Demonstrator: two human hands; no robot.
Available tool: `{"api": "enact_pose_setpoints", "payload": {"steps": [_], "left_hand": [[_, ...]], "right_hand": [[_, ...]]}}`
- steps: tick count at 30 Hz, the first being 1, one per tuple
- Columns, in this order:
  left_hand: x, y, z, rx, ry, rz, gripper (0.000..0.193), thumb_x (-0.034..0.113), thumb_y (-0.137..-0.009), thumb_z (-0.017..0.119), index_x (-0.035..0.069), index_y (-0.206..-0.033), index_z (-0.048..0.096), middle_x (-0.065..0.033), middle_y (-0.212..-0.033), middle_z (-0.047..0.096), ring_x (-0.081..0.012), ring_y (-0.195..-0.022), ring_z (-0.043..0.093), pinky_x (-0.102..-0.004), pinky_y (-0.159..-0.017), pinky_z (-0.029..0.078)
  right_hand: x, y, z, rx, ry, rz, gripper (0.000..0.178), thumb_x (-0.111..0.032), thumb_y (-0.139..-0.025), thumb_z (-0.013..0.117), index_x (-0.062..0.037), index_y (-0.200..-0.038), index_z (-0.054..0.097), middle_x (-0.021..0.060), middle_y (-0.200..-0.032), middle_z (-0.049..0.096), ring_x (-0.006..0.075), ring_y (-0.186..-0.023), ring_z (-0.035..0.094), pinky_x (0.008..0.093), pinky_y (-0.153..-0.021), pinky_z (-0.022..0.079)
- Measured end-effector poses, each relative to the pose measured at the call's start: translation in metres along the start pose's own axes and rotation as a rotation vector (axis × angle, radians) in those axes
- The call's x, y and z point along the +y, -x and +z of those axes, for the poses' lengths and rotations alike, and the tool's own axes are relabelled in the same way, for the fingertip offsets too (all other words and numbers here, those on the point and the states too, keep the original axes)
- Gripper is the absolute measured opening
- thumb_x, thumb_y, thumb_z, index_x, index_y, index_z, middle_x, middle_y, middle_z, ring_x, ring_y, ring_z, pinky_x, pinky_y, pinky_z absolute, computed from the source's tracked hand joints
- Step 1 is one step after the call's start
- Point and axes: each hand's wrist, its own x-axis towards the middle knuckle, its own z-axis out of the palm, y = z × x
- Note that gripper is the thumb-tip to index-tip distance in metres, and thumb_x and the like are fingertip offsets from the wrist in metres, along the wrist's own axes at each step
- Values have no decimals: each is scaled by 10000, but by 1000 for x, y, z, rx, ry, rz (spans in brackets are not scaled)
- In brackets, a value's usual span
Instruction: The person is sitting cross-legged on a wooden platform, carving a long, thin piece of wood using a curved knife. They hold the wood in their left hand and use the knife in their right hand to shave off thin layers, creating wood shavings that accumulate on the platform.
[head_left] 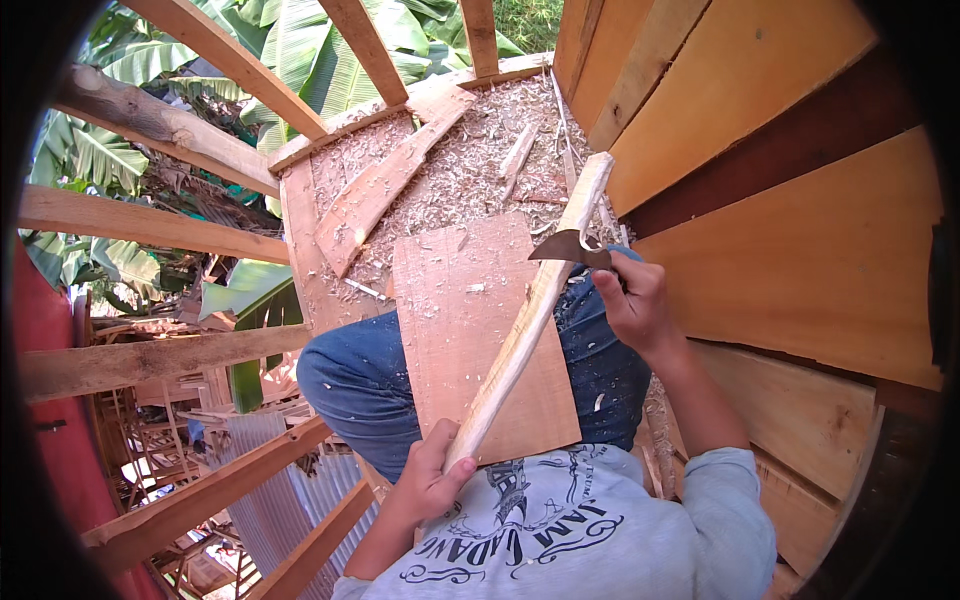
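Observation:
My left hand (432,480) is closed around the near end of a long, pale, roughly trimmed wooden stick (520,335). The stick slants away to the right across a flat wooden board (455,330) lying over my lap. In my right hand (637,300) is a knife with a short, dark, curved blade (566,248). That blade lies across the upper part of the stick and appears to touch it. My fingers hide most of the knife's handle. A few small shavings sit on the board.
Wood shavings (440,190) cover the floor ahead, with an offcut plank (395,180) among them. Wooden rails (160,360) with gaps between them run along the left and front. A plank wall (790,250) stands close on my right. My jeans-clad knee (355,375) is beside the board.

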Motion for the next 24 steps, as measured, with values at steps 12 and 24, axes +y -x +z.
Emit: {"api": "enact_pose_setpoints", "payload": {"steps": [12, 24], "left_hand": [[-48, 1, -3, -135, 567, -82, 531, 487, -789, 688, 39, -924, 437, 1, -616, 457, -60, -458, 406, -205, -400, 300], [-48, 17, -47, -5, 179, -153, 298, 223, -733, 713, 38, -847, 509, 25, -663, 439, -74, -606, 394, -249, -533, 337]], "right_hand": [[-8, 14, -4, -161, -204, 102, 243, -198, -839, 660, -2, -746, 550, 24, -547, 472, 104, -455, 437, 292, -429, 333], [-31, 46, 23, -281, -177, 95, 304, -43, -812, 672, -12, -1072, 517, 33, -664, 570, 80, -507, 501, 225, -472, 380]]}}
